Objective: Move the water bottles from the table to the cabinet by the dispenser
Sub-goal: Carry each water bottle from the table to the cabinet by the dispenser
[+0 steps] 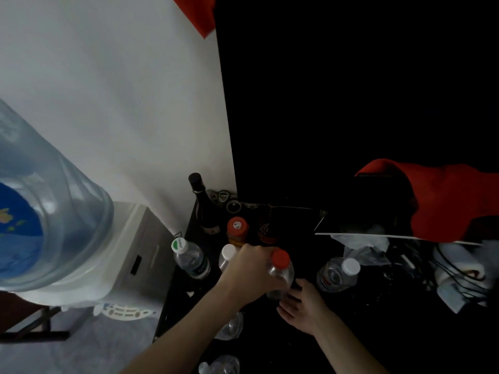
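Two hands work at one clear bottle with a red cap (280, 271) standing upright on the dark cabinet top (351, 333). We note the left hand (251, 273) wrapped around the bottle's body, fingers clamped on it. The right hand (302, 306) sits just right of the bottle's base with its fingers (293, 296) spread apart, touching or nearly touching the bottle; we cannot tell which.

All positions relative to the red-capped bottle:
- just left, partly hidden by the left hand: a white-capped bottle (226, 255)
- further left: a bottle with a green-and-white cap (190, 257)
- right: a clear white-capped bottle (339, 273)
- behind: an orange-lidded jar (237, 230) and a tall dark bottle (202, 206)
- far left: the water dispenser (129, 255) carrying a large blue jug (40, 201)
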